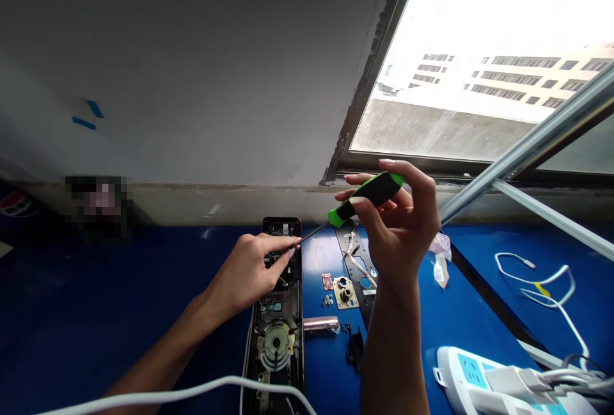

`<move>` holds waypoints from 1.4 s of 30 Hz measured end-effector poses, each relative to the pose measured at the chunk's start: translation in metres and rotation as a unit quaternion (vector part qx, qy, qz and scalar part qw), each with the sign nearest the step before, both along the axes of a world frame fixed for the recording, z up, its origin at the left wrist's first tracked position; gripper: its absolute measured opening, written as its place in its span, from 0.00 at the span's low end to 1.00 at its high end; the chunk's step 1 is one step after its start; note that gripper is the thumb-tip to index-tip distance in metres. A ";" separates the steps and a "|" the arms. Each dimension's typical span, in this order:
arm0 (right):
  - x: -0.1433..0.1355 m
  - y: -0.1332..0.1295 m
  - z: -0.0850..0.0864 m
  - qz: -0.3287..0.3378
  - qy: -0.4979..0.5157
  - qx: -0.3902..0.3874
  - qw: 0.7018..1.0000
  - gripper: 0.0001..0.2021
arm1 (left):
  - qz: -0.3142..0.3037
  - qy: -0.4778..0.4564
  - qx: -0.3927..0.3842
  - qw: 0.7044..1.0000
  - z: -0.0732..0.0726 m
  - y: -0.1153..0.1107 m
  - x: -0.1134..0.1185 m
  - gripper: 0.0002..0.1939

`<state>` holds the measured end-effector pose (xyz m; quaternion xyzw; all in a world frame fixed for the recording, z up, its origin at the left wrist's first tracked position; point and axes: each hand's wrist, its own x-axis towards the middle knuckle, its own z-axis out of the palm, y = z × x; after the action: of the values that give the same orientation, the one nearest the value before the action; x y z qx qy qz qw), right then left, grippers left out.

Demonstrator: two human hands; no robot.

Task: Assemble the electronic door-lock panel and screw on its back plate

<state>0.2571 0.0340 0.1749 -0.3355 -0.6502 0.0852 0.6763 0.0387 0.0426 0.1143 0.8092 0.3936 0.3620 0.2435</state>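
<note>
My right hand grips a screwdriver by its black and green handle, which is tilted up to the right. Its thin shaft slopes down left to the fingertips of my left hand, which are pinched at the tip end. Whether a small screw is also between them is hidden. Below my left hand lies a long, narrow black device housing, open, with circuit parts and a round metal piece inside. My left fingers cover part of its upper half.
Right of the housing lie a red circuit board, small screws, a metal plate with a lock cylinder, a pinkish cylinder and a black perforated plate. A power strip with plugs stands lower right. A white cable crosses the foreground.
</note>
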 end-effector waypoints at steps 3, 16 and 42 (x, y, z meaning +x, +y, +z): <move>0.000 -0.008 0.003 0.041 -0.056 -0.042 0.997 0.26 | -0.005 0.008 0.035 0.999 -0.003 -0.002 0.003 0.15; -0.015 -0.013 -0.005 0.091 -0.099 -0.043 0.990 0.29 | -0.089 0.115 0.080 0.986 -0.007 0.006 -0.017 0.24; -0.023 0.000 -0.013 0.071 -0.191 -0.011 0.979 0.28 | -0.076 0.137 0.080 0.984 -0.017 0.016 -0.016 0.19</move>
<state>0.2337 0.0336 0.1616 -0.3063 -0.7884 0.0743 0.5283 0.0227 0.0590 0.0974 0.8956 0.3305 0.2585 0.1480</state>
